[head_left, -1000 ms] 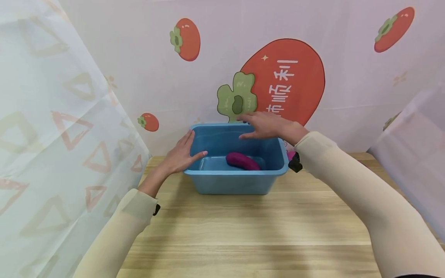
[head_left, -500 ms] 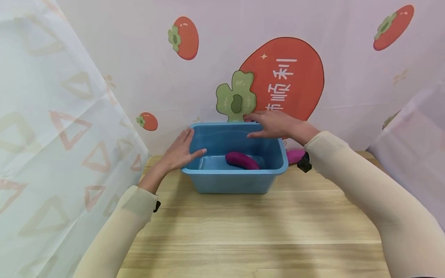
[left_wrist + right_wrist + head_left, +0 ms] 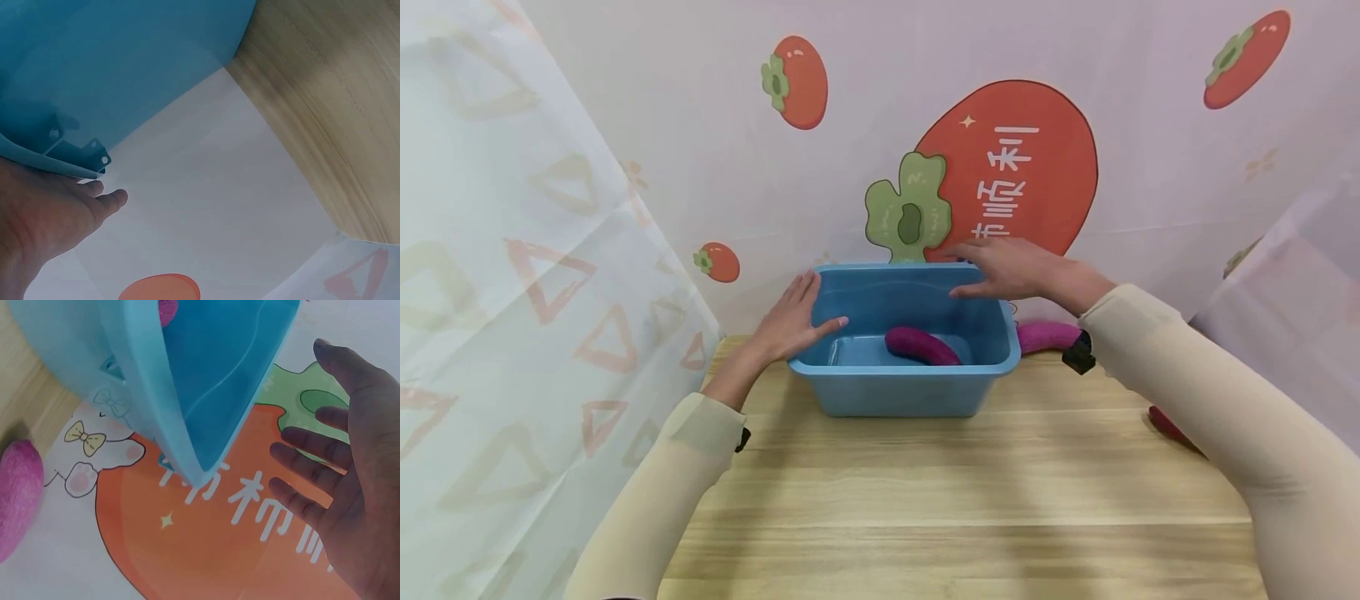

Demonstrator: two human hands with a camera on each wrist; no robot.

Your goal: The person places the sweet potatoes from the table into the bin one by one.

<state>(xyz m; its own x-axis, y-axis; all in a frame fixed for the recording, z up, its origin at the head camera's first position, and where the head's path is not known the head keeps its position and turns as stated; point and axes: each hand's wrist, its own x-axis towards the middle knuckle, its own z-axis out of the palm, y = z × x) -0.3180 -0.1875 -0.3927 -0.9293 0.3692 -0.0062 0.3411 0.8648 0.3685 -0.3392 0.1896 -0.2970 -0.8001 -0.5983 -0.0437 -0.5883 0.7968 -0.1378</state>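
A blue plastic basin (image 3: 895, 392) stands upright on the table, with one long, curved purple vegetable (image 3: 922, 345), like a sweet potato, lying inside. My left hand (image 3: 787, 325) rests at its left rim, fingers straight along the outside and thumb reaching over the inside. In the left wrist view, the fingertips show just under the rim of the basin (image 3: 125, 56). My right hand (image 3: 1011, 268) is over the basin's back right corner, fingers spread and holding nothing. In the right wrist view, that hand (image 3: 350, 450) is apart from the rim.
Another purple vegetable (image 3: 1047, 335) lies on the wooden table (image 3: 940, 500) just right of the basin. A dark red thing (image 3: 1172, 429) lies farther right, partly hidden by the right sleeve. A cloth (image 3: 685, 125) printed with persimmons hangs behind, and cloth sides flank the table.
My right hand has shifted to the right over the basin, uncovering more of the outer purple vegetable and the dark red thing. The left hand stays at the rim.
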